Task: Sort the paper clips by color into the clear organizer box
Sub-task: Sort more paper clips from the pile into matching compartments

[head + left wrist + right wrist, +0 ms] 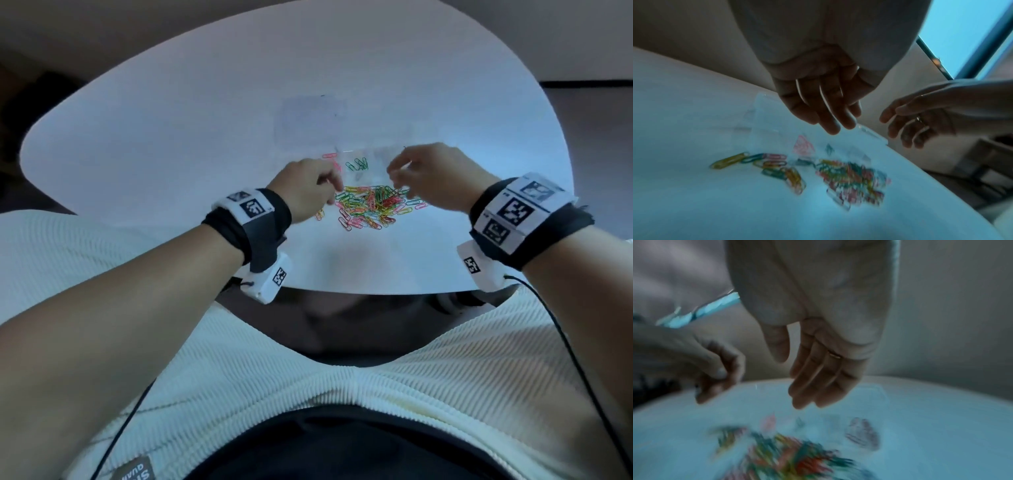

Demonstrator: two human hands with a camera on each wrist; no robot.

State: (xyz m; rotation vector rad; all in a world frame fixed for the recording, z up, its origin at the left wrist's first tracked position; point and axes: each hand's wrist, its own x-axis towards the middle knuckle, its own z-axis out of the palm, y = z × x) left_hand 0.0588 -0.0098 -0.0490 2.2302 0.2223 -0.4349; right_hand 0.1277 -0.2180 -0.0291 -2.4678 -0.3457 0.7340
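A heap of mixed coloured paper clips (373,207) (851,178) (789,456) lies on the white table (171,137). Just behind it stands the clear organizer box (376,150) (772,123). It holds pink clips (331,156) (803,145) at its left and green clips (358,164) beside them. My left hand (330,192) (835,125) (715,381) hovers at the heap's left edge. Its thumb presses against the forefinger, and no clip shows between them. My right hand (395,178) (807,395) hangs over the box, fingers loose and holding nothing.
A few stray clips (760,164) lie to the left of the heap. The table's near edge (342,293) is close to my body. Thin cables (565,342) run from the wrist cameras. Dark furniture (982,162) stands beyond the table's right side.
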